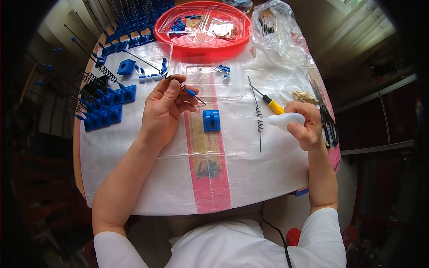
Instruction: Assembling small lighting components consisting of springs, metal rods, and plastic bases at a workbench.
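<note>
A thin black wire rod [176, 82] with a coiled spring section and a blue tip is pinched between the thumb and curled fingers [176, 89] of the left hand [163, 111], the rod slanting from upper left to lower right across them. The fingers of the right hand [304, 125] are wrapped closed around a white glue gun [286, 119], whose nozzle is pointed left. A blue plastic block [211, 120] is seen on the bench [147, 178] between the two hands, just right of the left fingers. Another coiled wire rod [259, 120] and a yellow-handled screwdriver [270, 104] are laid just left of the right fingers; black scissors [328, 125] lie just right of them.
</note>
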### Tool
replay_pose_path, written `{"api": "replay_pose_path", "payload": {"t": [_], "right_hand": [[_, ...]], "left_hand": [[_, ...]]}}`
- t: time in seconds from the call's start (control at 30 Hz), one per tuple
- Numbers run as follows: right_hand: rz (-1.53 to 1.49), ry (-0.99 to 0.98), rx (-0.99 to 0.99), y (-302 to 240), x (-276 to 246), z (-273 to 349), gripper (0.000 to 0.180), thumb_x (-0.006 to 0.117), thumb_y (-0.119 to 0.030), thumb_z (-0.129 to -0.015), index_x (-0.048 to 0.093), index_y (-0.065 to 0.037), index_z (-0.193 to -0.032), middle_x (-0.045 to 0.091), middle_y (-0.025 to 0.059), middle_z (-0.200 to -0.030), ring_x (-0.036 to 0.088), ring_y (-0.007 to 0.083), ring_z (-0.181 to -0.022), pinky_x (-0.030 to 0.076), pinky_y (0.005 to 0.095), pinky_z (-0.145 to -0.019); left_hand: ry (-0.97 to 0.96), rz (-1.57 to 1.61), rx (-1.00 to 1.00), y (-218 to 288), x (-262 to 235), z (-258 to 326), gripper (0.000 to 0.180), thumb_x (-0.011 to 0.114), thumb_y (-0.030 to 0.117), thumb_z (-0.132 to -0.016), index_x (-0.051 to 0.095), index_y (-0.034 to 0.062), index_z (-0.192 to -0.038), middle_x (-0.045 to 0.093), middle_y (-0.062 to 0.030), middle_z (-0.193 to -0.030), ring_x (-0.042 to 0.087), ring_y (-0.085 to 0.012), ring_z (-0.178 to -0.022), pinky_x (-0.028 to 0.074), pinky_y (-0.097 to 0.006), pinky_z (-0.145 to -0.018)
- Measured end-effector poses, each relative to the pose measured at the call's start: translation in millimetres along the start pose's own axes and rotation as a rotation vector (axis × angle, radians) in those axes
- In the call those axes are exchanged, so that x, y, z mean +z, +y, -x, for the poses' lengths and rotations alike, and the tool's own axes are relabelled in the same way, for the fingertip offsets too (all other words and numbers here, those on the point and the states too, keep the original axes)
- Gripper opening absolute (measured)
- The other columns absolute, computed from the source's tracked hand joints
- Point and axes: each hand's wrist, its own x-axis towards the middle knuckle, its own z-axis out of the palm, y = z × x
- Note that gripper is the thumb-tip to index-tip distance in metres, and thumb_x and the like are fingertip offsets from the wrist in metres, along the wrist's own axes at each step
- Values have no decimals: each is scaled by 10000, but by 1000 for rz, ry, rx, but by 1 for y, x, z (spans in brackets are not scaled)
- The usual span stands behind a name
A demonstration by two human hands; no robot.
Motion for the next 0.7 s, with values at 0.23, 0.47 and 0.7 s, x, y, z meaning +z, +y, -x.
{"api": "replay_pose_path", "payload": {"t": [0.23,0.47,0.7], "right_hand": [[-11,3,-26,2,2,-2,250,626,-230,-748,545,5,-720,486,17,-624,447,103,-593,339,259,-550],[-8,4,-25,-1,1,-2,236,622,-217,-745,541,3,-718,492,20,-626,451,105,-594,341,258,-553],[0,13,-21,0,1,-1,223,616,-205,-730,539,4,-720,484,17,-621,447,102,-590,343,258,-550]], "left_hand": [[0,-1,-4,2,0,1,259,497,259,-1032,575,73,-1195,687,-141,-1026,674,-198,-864,528,-320,-759],[3,-3,-3,1,-2,1,260,495,257,-1033,570,72,-1199,686,-144,-1027,677,-200,-866,535,-323,-750],[-2,0,2,1,-1,0,259,494,253,-1033,571,68,-1196,685,-149,-1028,682,-202,-859,542,-318,-742]]}}
